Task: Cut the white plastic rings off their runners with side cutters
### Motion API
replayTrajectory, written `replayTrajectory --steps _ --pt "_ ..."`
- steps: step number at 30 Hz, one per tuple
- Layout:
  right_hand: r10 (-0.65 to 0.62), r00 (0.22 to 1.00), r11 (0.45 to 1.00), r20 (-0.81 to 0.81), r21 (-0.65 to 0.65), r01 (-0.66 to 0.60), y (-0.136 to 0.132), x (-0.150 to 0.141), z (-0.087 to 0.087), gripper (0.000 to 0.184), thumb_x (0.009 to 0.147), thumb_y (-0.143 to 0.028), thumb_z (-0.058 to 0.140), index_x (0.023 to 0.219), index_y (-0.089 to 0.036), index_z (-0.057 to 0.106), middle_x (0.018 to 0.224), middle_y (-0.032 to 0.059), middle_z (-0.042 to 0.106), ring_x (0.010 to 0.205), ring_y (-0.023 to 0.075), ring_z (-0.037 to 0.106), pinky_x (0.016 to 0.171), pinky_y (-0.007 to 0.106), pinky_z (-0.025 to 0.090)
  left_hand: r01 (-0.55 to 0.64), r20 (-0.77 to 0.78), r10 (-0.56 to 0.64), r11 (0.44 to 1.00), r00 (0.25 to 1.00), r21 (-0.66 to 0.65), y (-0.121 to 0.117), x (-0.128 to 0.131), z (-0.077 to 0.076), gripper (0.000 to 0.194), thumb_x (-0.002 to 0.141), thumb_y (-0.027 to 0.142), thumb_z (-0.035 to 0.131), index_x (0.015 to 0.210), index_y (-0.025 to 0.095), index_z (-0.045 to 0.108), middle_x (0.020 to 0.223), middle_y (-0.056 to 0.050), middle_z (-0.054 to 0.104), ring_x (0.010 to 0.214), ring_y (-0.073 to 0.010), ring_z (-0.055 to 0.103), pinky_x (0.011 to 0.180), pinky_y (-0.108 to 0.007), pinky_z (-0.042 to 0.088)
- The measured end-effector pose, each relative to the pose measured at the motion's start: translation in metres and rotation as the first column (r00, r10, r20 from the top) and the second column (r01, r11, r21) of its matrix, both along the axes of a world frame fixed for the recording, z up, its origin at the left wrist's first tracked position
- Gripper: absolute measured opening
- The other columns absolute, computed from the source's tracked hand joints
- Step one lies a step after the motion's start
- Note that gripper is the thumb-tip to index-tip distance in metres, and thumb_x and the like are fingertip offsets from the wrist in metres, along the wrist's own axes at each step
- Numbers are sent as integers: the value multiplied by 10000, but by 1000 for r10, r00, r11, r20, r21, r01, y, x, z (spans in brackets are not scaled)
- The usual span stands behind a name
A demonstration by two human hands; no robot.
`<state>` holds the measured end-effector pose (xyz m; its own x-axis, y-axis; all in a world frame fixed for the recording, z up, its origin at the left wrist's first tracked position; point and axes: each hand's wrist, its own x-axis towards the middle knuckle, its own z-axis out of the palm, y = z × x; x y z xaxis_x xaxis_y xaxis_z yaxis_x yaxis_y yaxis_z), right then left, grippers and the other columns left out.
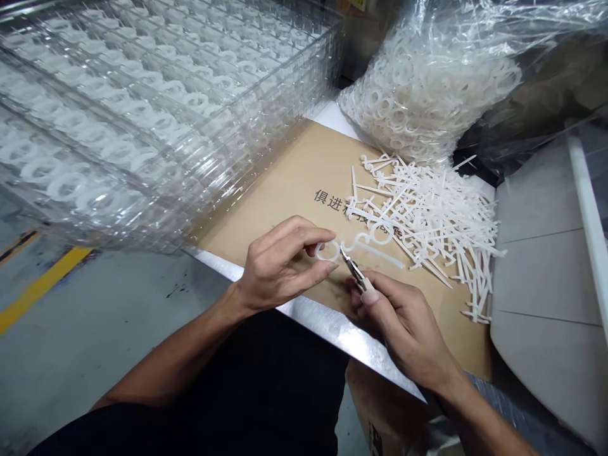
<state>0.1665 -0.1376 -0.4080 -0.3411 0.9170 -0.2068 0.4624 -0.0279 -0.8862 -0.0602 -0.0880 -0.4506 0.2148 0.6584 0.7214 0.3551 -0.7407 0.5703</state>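
Note:
My left hand [289, 259] pinches a translucent white plastic ring [327, 251] between thumb and fingers. In my right hand [399, 316] is a pair of small cutting pliers [354, 269], its metal tips close to the ring's right side. Just beyond the tips, another ring [381, 233] is joined to a white plastic stem [382, 255] with curved branches. Whether this stem touches the cardboard or still joins the held ring, I cannot tell. A heap of white plastic stems [427, 202] lies to the right on the cardboard sheet [280, 190].
Clear plastic trays [266, 126] filled with white rings are stacked at the left. A clear bag [427, 95] of rings stands at the back right. The table has a metal edge [332, 326]. A grey panel [546, 272] stands at the right.

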Motion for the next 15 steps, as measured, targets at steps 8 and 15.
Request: replayTrajectory --steps 8,15 --pt "2 1000 1000 -13 -4 -2 0 1 0 303 1079 -404 473 935 -215 661 799 36 645 703 189 582 635 308 480 -3 -7 3 1000 1000 2 1 1 3 271 902 208 773 1159 155 703 889 -48 716 761 -120 675 663 -229 564" --pt "12 999 1000 -34 -5 -13 1 0 2 319 1088 -408 469 948 -199 665 796 26 635 708 176 580 618 292 439 23 -10 -23 999 1000 31 1 2 4 250 914 201 757 1149 137 703 859 -48 713 749 -119 676 648 -220 557"
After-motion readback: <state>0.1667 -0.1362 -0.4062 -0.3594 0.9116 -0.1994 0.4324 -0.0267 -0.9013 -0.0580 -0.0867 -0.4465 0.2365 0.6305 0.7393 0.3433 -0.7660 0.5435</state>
